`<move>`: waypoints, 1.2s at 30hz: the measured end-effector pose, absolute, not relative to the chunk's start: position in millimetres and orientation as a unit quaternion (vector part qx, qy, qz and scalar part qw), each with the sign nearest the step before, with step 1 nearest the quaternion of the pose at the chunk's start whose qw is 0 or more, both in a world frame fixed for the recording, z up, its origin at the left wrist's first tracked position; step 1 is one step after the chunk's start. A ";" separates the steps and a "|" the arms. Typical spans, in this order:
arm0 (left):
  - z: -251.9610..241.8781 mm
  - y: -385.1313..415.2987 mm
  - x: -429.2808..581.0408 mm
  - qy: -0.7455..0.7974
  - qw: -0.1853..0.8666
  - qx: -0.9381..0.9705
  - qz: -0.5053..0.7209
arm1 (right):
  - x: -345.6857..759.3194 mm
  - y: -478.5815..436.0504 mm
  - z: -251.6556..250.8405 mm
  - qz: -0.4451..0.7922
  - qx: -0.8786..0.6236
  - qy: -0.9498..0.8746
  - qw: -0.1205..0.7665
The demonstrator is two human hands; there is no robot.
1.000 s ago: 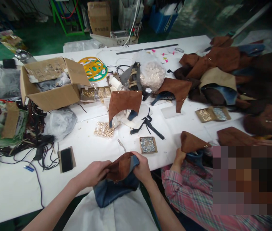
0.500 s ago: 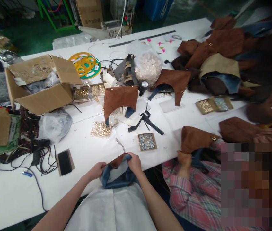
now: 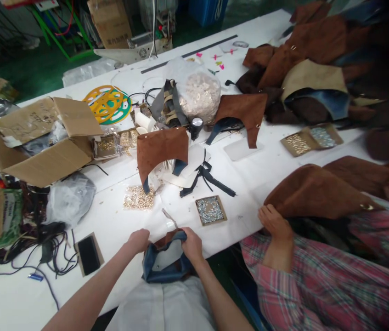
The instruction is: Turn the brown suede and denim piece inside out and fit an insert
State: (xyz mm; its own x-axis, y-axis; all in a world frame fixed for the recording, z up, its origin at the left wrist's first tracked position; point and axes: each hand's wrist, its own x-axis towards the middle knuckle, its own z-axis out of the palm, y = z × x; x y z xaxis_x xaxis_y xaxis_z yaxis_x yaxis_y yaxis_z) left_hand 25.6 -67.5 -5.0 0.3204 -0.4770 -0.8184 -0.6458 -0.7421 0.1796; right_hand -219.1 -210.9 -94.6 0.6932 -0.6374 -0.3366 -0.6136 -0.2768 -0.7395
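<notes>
— What do both hands hold?
— The left hand point(image 3: 138, 240) and right hand point(image 3: 191, 243) each pinch the top edge of the blue-brown fabric piece point(image 3: 164, 272).
— Where is it?
— Near the box of silver studs point(image 3: 210, 210), on its near left side.

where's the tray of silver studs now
Head view, centre: the tray of silver studs sits on the table just past the right hand, right of the gold studs.
</notes>
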 end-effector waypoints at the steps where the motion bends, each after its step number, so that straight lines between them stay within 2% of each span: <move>1: -5.8 -84.7 30.9 0.361 0.087 -0.811 0.453 | -219.0 -211.8 -95.3 -0.013 -0.798 0.393 0.457; 8: -39.6 -241.4 38.6 0.420 -0.019 -0.833 0.360 | -218.0 -215.5 -100.8 -0.029 -0.791 0.386 0.473; 12: -59.9 -289.9 34.1 0.380 -0.034 -0.872 0.307 | -219.5 -219.1 -104.5 -0.025 -0.783 0.389 0.485; 24: -76.2 -332.1 40.1 0.284 -0.026 -0.917 0.277 | -219.4 -223.1 -108.5 -0.040 -0.770 0.392 0.502; 36: -59.3 -333.8 47.0 0.336 -0.013 -0.896 0.290 | -216.7 -223.2 -103.0 -0.039 -0.773 0.395 0.495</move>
